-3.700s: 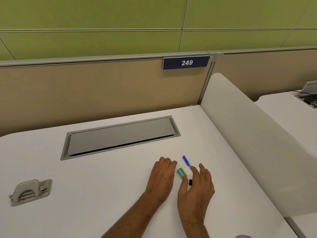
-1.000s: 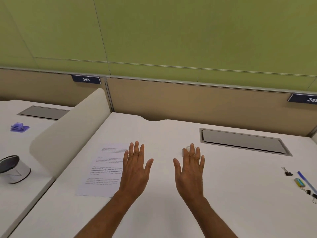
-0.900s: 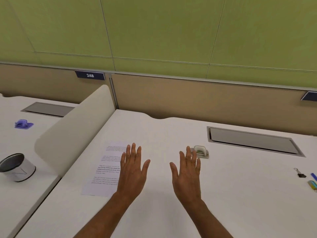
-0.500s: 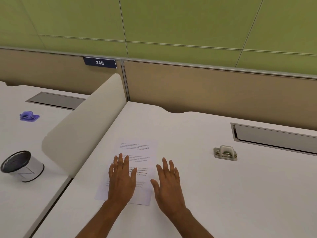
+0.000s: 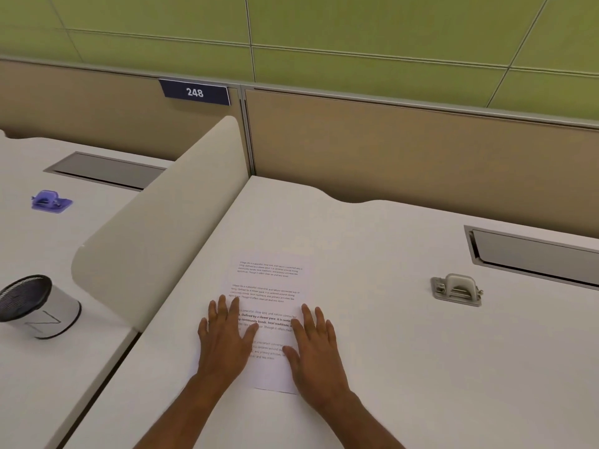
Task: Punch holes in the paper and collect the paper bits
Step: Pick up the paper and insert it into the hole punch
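Nothing is punched yet: our left hand (image 5: 223,338) and right hand (image 5: 316,343) rest on the paper (image 5: 269,306) with fingers straight; the hole punch (image 5: 456,289) sits untouched on the bench (image 5: 421,367), well right.

Matt white desk (image 5: 405,367); thin printed paper (image 5: 269,286); grey metal hole punch (image 5: 457,290).

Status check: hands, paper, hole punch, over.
Left hand and right hand open, flat on the paper, one per side edge. Grey hole punch stands apart on the right, untouched. Nothing lies between paper and punch.
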